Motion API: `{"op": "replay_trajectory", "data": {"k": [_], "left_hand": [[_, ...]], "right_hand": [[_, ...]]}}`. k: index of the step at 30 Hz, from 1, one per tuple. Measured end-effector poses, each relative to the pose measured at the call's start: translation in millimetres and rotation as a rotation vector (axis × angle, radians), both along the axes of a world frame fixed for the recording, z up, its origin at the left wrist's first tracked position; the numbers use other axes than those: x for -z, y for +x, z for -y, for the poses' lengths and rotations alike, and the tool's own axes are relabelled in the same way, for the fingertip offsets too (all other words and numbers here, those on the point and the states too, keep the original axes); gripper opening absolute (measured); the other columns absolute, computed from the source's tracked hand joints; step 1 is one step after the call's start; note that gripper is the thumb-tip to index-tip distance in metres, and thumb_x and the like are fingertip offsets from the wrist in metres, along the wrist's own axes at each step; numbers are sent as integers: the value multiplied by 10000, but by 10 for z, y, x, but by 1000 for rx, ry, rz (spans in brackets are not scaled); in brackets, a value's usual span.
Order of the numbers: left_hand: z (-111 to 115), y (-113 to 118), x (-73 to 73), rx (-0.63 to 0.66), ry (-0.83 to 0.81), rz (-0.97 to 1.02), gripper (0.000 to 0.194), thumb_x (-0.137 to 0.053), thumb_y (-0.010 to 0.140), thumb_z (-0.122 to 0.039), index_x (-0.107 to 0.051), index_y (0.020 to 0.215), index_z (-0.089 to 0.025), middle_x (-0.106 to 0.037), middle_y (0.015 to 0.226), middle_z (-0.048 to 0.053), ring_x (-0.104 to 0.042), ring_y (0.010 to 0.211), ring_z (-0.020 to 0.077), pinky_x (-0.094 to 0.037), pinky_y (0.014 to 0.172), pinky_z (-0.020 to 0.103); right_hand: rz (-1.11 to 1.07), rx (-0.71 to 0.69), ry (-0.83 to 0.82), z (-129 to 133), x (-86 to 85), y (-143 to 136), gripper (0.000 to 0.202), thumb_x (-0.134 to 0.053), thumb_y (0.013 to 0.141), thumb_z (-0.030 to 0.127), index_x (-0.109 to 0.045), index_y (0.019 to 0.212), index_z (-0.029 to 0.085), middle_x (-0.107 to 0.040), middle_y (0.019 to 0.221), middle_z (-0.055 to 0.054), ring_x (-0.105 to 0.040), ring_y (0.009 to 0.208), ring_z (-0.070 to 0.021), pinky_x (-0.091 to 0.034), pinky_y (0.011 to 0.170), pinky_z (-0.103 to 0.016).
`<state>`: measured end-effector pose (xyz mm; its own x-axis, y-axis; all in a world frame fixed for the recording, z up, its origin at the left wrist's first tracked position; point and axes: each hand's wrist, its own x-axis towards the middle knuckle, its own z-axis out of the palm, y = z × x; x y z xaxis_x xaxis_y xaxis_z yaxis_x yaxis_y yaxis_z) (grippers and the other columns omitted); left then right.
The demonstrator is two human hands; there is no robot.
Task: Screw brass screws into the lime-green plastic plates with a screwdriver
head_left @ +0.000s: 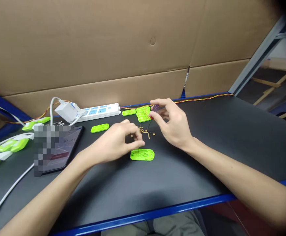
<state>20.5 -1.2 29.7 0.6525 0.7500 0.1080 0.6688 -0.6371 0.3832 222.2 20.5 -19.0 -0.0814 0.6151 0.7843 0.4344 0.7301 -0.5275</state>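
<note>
My right hand (pixel 173 123) grips a small screwdriver (pixel 155 108) by its dark purple and red handle. Its thin shaft points down at a scatter of small brass-coloured metal pieces (pixel 143 130) on the black table. My left hand (pixel 122 139) hovers at the near left of these pieces, fingers curled and thumb and forefinger tips close together; whatever they may pinch is too small to make out. Just below the left fingertips lies an open bright green plastic shell (pixel 142 155), inside facing up. Behind the pieces, several green shells (pixel 143 114) sit side by side with small parts inside.
Another green shell (pixel 100 128) lies left of my left hand. A white power strip (pixel 98 112) with a plugged-in charger (pixel 68 111) stands at the back. A dark tablet (pixel 64 150), white cables and green-and-white pieces (pixel 10 146) occupy the left. Cardboard (pixel 123 49) walls the back.
</note>
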Motion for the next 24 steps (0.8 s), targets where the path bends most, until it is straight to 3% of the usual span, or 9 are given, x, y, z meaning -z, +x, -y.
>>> {"op": "replay_trajectory", "data": {"k": [3, 5, 12, 24], "left_hand": [[-137, -146, 56, -178, 13, 106, 205, -557, 876, -378, -663, 853, -204, -691, 891, 6, -596, 803, 173, -463, 748, 311], [-199, -214, 122, -234, 38, 76, 214, -551, 868, -375, -673, 868, -200, -696, 899, 19, -604, 811, 185, -470, 759, 327], [-237, -245, 282, -194, 176, -39, 231, -511, 885, -359, -674, 932, -202, -700, 937, 32, -593, 919, 216, -471, 834, 349], [-211, -262, 273, -106, 120, -111, 251, -514, 898, -346, -667, 1033, -201, -677, 994, 48, -552, 973, 228, -457, 883, 381]], "right_hand": [[-14, -4, -5, 4, 4, -7, 255, -560, 921, 243, -550, 1176, 257, -651, 1052, -21, -673, 816, -147, -589, 822, -349], [-29, -14, -10, 13, 7, -15, 258, -564, 920, 244, -547, 1177, 261, -651, 1077, -23, -680, 830, -149, -593, 823, -350], [-83, -77, -60, 29, 21, -54, 242, -584, 910, 242, -550, 1147, 270, -645, 1124, -19, -698, 815, -136, -610, 777, -318], [-55, -77, -66, 12, 48, -73, 225, -572, 913, 225, -530, 1134, 247, -643, 1105, -34, -702, 819, -134, -612, 762, -301]]}}
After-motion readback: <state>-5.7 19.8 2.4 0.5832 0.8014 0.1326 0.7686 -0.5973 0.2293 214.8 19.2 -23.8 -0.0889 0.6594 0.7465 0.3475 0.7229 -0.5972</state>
